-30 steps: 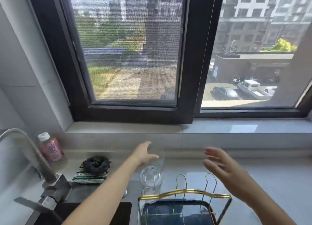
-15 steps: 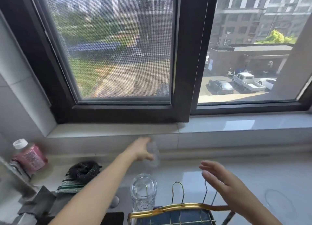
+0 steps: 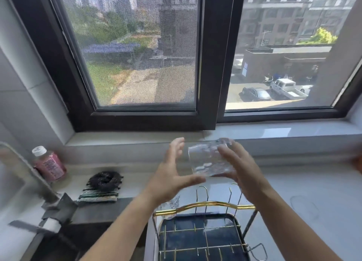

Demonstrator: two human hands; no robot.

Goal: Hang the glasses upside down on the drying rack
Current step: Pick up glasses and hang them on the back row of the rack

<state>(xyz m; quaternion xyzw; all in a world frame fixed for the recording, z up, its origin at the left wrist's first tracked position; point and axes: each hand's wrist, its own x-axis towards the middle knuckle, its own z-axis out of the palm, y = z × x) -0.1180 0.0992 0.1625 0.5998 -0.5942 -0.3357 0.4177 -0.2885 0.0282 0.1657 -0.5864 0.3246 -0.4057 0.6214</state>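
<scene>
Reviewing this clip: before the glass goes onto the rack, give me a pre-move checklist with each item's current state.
1. Glass held: ok, between left hand and right hand.
2. Glass upside down: cannot tell, it is blurred.
3. Glass above drying rack: ok, raised over the upright wire hooks.
4. Free hook: ok, two hooks stand bare.
5. Another glass already at the rack's left end: ok, apart from the bare hooks.
6. Steady view: not ok, motion blur.
</scene>
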